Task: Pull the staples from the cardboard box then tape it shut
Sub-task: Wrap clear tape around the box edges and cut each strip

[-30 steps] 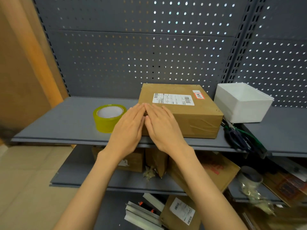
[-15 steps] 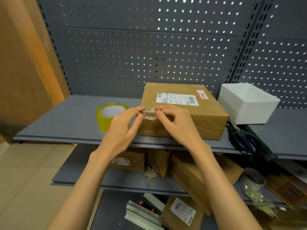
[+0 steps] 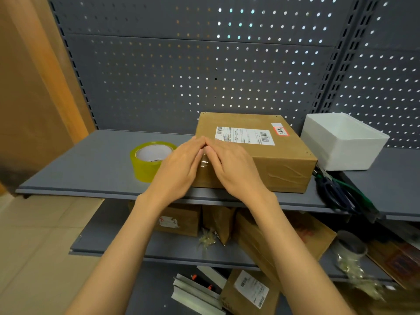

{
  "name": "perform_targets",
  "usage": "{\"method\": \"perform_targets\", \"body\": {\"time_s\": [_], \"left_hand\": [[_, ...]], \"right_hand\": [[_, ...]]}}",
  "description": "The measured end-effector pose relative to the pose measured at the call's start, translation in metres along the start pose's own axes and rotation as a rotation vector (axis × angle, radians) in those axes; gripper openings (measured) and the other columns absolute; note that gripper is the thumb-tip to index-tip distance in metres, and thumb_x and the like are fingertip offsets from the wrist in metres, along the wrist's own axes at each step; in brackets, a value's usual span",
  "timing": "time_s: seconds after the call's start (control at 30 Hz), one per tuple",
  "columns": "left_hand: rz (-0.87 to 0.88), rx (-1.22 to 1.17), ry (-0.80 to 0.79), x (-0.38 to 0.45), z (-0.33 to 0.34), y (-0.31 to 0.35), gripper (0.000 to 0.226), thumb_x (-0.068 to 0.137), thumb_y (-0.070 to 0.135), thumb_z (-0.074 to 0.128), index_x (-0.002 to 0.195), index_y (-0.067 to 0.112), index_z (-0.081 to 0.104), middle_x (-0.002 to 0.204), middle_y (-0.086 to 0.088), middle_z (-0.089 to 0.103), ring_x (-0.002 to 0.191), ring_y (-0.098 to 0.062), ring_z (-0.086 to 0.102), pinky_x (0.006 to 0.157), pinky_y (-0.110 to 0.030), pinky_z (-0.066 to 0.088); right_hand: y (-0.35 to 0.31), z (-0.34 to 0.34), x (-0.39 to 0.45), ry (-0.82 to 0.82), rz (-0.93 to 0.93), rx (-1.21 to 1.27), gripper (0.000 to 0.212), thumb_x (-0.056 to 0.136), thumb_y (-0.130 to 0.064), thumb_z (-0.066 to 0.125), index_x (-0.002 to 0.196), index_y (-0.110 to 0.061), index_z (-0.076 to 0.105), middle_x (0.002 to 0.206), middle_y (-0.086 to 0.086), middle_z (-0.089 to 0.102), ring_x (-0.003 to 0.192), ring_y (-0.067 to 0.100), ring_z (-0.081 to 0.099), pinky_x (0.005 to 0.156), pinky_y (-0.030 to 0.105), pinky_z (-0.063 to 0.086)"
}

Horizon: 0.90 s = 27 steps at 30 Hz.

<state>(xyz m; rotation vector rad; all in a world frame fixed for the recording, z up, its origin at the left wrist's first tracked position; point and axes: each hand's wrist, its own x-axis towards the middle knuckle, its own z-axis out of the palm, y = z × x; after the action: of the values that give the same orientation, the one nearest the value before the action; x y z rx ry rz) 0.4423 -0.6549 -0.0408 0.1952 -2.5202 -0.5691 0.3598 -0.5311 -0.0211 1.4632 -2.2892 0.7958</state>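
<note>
A closed brown cardboard box (image 3: pixel 272 155) with a white shipping label lies on the grey shelf (image 3: pixel 91 164). My left hand (image 3: pixel 177 169) and my right hand (image 3: pixel 234 167) lie flat with straight fingers over the box's near left corner, fingertips meeting at its top edge. A strip of clear tape (image 3: pixel 204 162) shows between the two hands on that corner. More clear tape is stuck on the box's front face at the right. A yellow-green tape roll (image 3: pixel 150 160) stands on the shelf just left of my left hand.
A white open bin (image 3: pixel 343 142) stands right of the box. Dark scissors and green-handled tools (image 3: pixel 341 196) lie at the shelf's front right edge. Lower shelves hold several cardboard boxes (image 3: pixel 284 237), crumpled tape and a tape roll. A perforated grey panel forms the back.
Half a second ago both hands pinched a strip of clear tape at the box's corner; now they lie flat on it, pressing the tape down.
</note>
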Motion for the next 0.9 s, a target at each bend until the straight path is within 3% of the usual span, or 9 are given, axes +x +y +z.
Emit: {"method": "perform_targets", "body": {"time_s": [0.1,0.2,0.4,0.6,0.73,0.9], "left_hand": [[0.026,0.177,-0.006,-0.003,-0.005,-0.004,0.053,0.098,0.038,0.019,0.143,0.016,0.037,0.149,0.000,0.037,0.140,-0.014,0.027,0.115,-0.025,0.013],[-0.003,0.241,-0.014,-0.006,-0.014,-0.012,0.057,0.096,0.039,0.016,0.141,0.013,0.039,0.145,-0.003,0.043,0.141,-0.018,0.027,0.114,-0.029,0.013],[-0.092,-0.022,0.052,-0.007,-0.017,-0.001,0.047,0.101,0.035,0.027,0.145,0.019,0.030,0.150,0.003,0.033,0.141,-0.009,0.022,0.112,-0.022,0.014],[-0.002,-0.140,-0.077,0.000,-0.005,-0.003,0.045,0.099,0.032,0.029,0.144,0.025,0.032,0.148,0.008,0.035,0.140,-0.005,0.022,0.115,-0.031,0.023],[0.041,-0.114,-0.125,-0.004,-0.005,-0.013,0.049,0.098,0.032,0.031,0.146,0.029,0.023,0.153,0.009,0.026,0.141,-0.003,0.016,0.117,-0.032,0.019],[0.060,-0.078,-0.175,-0.005,-0.008,-0.014,0.056,0.097,0.028,0.042,0.144,0.034,0.013,0.147,0.019,0.017,0.139,-0.001,0.011,0.117,-0.031,0.017]], "right_hand": [[0.002,0.001,-0.008,-0.032,0.036,-0.148,0.048,0.099,-0.033,0.024,0.135,-0.014,0.050,0.138,0.003,0.052,0.132,0.016,0.042,0.107,0.026,0.023],[0.005,-0.007,-0.011,-0.047,0.093,-0.169,0.044,0.103,-0.030,0.024,0.137,-0.013,0.046,0.143,0.003,0.045,0.137,0.013,0.034,0.109,0.022,0.014],[-0.003,-0.005,0.001,0.049,0.072,0.026,0.038,0.102,-0.025,0.035,0.132,-0.009,0.052,0.138,0.007,0.051,0.132,0.018,0.042,0.109,0.028,0.025],[0.006,0.013,-0.001,0.075,0.009,-0.252,0.046,0.096,-0.037,0.031,0.118,-0.014,0.065,0.119,0.001,0.066,0.112,0.021,0.060,0.092,0.027,0.028],[0.014,0.016,-0.006,0.094,-0.043,-0.376,0.047,0.094,-0.043,0.035,0.122,-0.017,0.061,0.125,-0.001,0.063,0.114,0.020,0.059,0.094,0.029,0.030],[0.017,0.012,-0.004,-0.013,-0.076,-0.357,0.055,0.089,-0.047,0.037,0.130,-0.016,0.055,0.132,0.001,0.057,0.119,0.022,0.055,0.095,0.029,0.026]]}}
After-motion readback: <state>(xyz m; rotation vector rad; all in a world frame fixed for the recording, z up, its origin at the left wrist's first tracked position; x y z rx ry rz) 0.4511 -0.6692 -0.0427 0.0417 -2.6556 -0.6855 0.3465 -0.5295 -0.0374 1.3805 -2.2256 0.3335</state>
